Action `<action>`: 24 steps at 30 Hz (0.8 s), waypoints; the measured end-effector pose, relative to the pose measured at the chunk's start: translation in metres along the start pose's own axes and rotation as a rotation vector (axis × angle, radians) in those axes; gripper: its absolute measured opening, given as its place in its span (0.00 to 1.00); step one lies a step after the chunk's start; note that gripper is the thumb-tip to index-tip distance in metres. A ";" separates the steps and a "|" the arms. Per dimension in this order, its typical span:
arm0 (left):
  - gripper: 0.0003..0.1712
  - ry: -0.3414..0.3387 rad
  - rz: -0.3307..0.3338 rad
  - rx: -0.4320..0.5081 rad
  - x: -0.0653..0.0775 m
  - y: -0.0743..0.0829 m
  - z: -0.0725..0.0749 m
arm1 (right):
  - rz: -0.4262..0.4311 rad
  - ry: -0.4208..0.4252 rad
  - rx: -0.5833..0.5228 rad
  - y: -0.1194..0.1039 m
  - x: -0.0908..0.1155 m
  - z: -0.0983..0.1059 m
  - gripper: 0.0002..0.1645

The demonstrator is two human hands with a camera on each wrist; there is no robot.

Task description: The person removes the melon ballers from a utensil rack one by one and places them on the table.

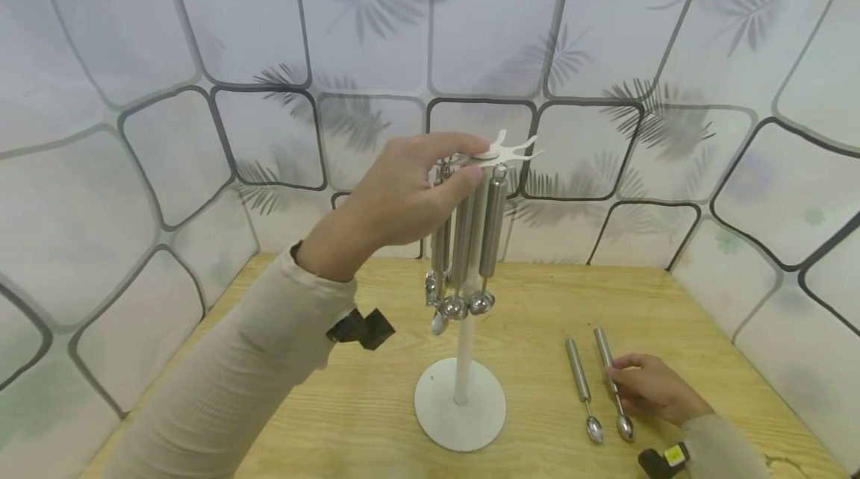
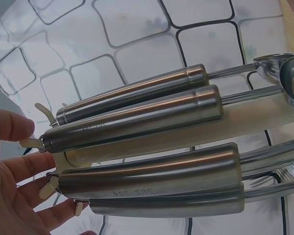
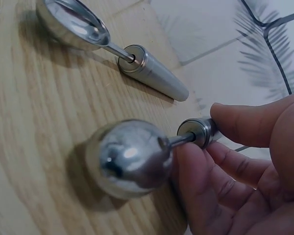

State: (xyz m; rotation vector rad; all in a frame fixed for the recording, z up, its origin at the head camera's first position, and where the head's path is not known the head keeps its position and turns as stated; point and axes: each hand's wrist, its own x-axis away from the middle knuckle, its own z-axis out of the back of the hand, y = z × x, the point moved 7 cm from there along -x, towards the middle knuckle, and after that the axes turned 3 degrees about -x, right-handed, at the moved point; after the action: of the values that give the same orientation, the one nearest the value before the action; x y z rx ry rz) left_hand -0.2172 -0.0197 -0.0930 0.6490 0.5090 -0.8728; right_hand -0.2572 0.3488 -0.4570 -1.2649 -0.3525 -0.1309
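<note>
Left hand (image 1: 410, 188) clamped on white rack (image 1: 464, 359), partly hiding its top; right hand (image 1: 652, 387) pinching scoop (image 1: 602, 348), second scoop (image 1: 578, 368) beside; wooden tabletop (image 1: 537, 322) beneath, patterned wall (image 1: 497, 24) beyond.

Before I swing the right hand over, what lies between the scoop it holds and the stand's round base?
In the head view, another scoop lies between the held scoop and the round base; from there to the base, bare tabletop.

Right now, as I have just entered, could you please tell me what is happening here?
A person uses both hands at a white stand. The left hand pinches the stand's top, where several metal utensils hang. The right hand grips one scoop by its handle, and another scoop lies beside it on the wooden table.
</note>
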 end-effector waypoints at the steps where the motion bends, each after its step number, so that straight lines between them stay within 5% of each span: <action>1: 0.22 0.001 -0.002 -0.001 0.000 0.000 0.000 | -0.005 0.011 0.001 0.000 0.000 0.000 0.26; 14: 0.21 0.009 0.009 0.013 0.002 -0.001 0.000 | -0.013 0.043 0.068 -0.002 -0.007 -0.008 0.29; 24: 0.21 0.011 0.001 0.005 0.002 -0.001 0.001 | 0.005 0.071 0.126 -0.006 -0.008 -0.012 0.22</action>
State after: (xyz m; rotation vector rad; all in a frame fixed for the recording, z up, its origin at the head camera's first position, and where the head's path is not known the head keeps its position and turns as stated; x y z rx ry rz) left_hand -0.2167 -0.0214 -0.0938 0.6595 0.5166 -0.8698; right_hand -0.2640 0.3346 -0.4576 -1.1341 -0.2921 -0.1468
